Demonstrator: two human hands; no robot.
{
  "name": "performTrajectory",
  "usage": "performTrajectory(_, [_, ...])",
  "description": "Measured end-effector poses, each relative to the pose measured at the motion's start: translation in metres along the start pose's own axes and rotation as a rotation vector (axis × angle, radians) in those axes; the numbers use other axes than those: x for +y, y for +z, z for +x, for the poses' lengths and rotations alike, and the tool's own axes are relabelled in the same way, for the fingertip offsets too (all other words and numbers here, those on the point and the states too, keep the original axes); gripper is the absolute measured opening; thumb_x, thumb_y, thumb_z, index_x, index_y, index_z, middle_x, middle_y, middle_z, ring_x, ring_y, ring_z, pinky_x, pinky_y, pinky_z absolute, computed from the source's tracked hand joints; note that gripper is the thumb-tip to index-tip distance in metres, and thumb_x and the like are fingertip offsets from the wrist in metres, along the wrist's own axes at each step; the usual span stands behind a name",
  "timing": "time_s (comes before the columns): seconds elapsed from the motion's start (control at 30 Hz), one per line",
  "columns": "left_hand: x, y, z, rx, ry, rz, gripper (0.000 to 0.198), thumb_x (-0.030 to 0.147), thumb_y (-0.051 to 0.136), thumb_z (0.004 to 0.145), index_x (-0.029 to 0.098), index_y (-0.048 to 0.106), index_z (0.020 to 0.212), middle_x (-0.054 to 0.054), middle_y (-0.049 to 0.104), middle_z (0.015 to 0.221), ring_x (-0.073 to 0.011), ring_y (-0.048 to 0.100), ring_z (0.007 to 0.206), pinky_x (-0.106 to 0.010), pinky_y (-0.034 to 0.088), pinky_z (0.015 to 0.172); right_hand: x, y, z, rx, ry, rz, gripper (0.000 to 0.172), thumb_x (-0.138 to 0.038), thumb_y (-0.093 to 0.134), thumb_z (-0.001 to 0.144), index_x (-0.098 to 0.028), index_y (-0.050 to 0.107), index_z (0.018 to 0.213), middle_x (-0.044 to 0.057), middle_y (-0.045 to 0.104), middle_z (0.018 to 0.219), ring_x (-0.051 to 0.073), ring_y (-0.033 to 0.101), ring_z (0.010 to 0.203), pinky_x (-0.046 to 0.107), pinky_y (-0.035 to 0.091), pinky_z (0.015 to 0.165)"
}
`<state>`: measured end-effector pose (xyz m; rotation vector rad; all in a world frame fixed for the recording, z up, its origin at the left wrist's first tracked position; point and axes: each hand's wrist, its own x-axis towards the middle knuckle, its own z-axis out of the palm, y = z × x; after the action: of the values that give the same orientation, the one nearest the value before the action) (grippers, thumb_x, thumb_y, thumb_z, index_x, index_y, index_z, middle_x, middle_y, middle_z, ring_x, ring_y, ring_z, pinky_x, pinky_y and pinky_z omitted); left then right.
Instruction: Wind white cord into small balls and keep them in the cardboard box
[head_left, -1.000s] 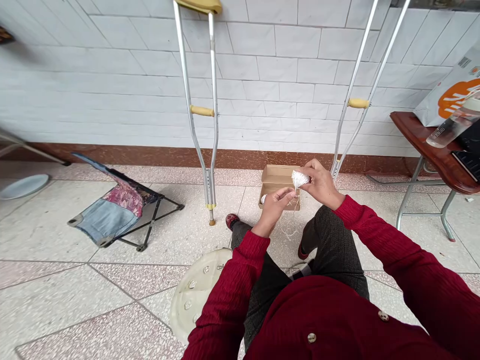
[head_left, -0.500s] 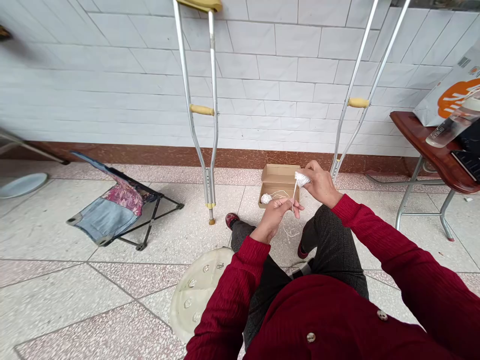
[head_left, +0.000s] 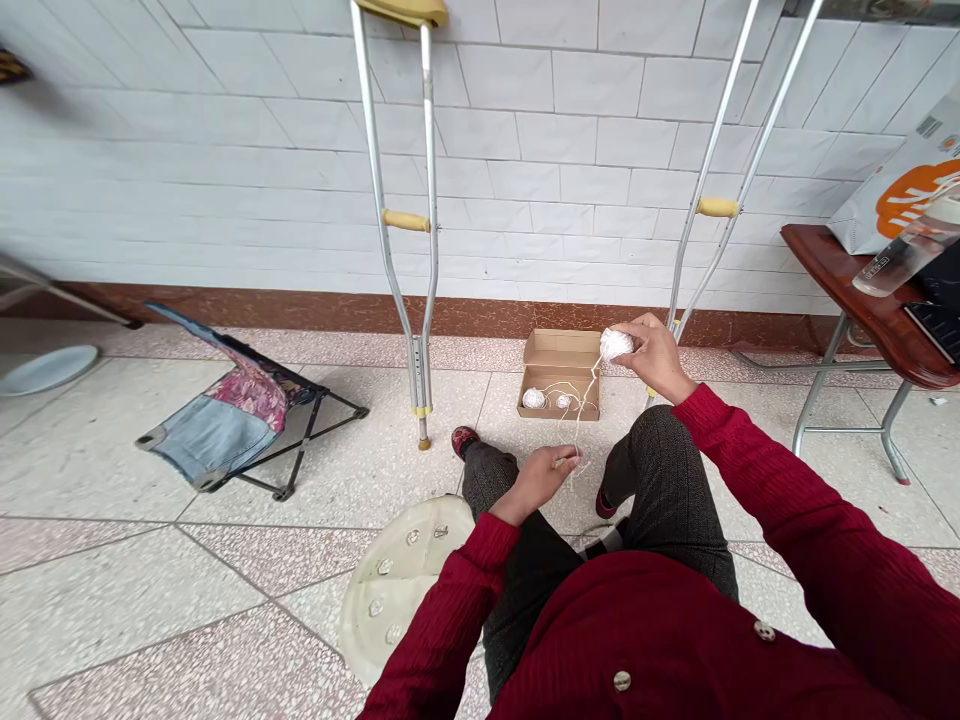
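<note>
A white ball of yarn (head_left: 616,345) is gripped in the fingers of my right hand (head_left: 655,357), held up beside the open cardboard box (head_left: 562,349). From that ball a white yarn strand (head_left: 589,390) runs down to my left hand (head_left: 541,483), whose fingers are pinched on it above my left knee. Some loose yarn hangs at the left fingertips. Inside the box lie a larger white yarn ball (head_left: 534,398) and a smaller one (head_left: 563,401), with loops of strand around them.
Two crutches (head_left: 409,220) (head_left: 716,207) lean on the tiled wall. A folding chair (head_left: 217,420) stands at left, a round pale stool or lid (head_left: 367,620) beside my left leg. On the right, a brown table (head_left: 862,310) carries a bottle (head_left: 904,255) and a bag (head_left: 874,195).
My left hand has moved down and toward me, drawing out a longer strand. My right hand has turned the yarn ball slightly. The smaller ball in the box now shows.
</note>
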<state>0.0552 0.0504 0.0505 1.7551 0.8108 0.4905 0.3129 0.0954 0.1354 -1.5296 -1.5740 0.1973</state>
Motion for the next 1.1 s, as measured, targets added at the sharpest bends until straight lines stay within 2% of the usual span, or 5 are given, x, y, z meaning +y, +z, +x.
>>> performTrajectory(0.17, [0.012, -0.013, 0.029, 0.265, 0.07, -0.041, 0.039, 0.038, 0.062, 0.081, 0.018, 0.064, 0.114, -0.009, 0.067, 0.112, -0.0231, 0.059, 0.109, -0.037, 0.041, 0.099, -0.013, 0.014, -0.018, -0.081, -0.011, 0.088, 0.047, -0.015, 0.076, 0.062, -0.024, 0.071, 0.107, 0.003, 0.055, 0.096, 0.017, 0.055, 0.082, 0.029, 0.046, 0.068])
performTrajectory(0.4, [0.052, -0.006, 0.059, 0.429, 0.122, -0.074, 0.03, 0.04, 0.064, 0.079, 0.018, 0.07, 0.098, -0.006, 0.07, 0.104, -0.0232, 0.061, 0.101, -0.034, 0.042, 0.094, -0.025, 0.016, -0.027, -0.084, -0.032, 0.079, 0.045, -0.013, 0.073, 0.063, -0.024, 0.071, 0.107, 0.003, 0.056, 0.096, 0.019, 0.057, 0.086, 0.03, 0.047, 0.07])
performTrajectory(0.77, [0.074, 0.008, 0.025, 0.088, 0.091, -0.589, 0.031, 0.042, 0.055, 0.087, 0.015, 0.067, 0.078, -0.004, 0.065, 0.061, -0.0227, 0.066, 0.083, -0.039, 0.046, 0.09, -0.004, 0.026, -0.027, -0.072, 0.007, 0.08, 0.047, -0.01, 0.074, 0.059, -0.024, 0.072, 0.104, 0.002, 0.057, 0.093, 0.017, 0.057, 0.083, 0.031, 0.048, 0.072])
performTrajectory(0.9, [0.071, 0.019, 0.013, 0.0, 0.06, -0.567, 0.033, 0.043, 0.053, 0.088, 0.015, 0.066, 0.078, -0.005, 0.067, 0.062, -0.023, 0.067, 0.082, -0.039, 0.046, 0.089, 0.0, 0.029, -0.023, -0.096, 0.277, 0.325, 0.047, -0.012, 0.078, 0.052, -0.021, 0.074, 0.098, 0.003, 0.061, 0.092, 0.015, 0.057, 0.069, 0.031, 0.053, 0.06])
performTrajectory(1.1, [0.016, 0.023, 0.017, 0.015, -0.011, -0.404, 0.033, 0.044, 0.053, 0.086, 0.016, 0.067, 0.073, -0.003, 0.067, 0.059, -0.0208, 0.066, 0.076, -0.035, 0.048, 0.082, -0.02, 0.017, -0.032, -0.33, 0.679, 0.892, 0.046, -0.01, 0.079, 0.052, -0.019, 0.072, 0.097, 0.004, 0.069, 0.086, 0.016, 0.064, 0.065, 0.026, 0.057, 0.05])
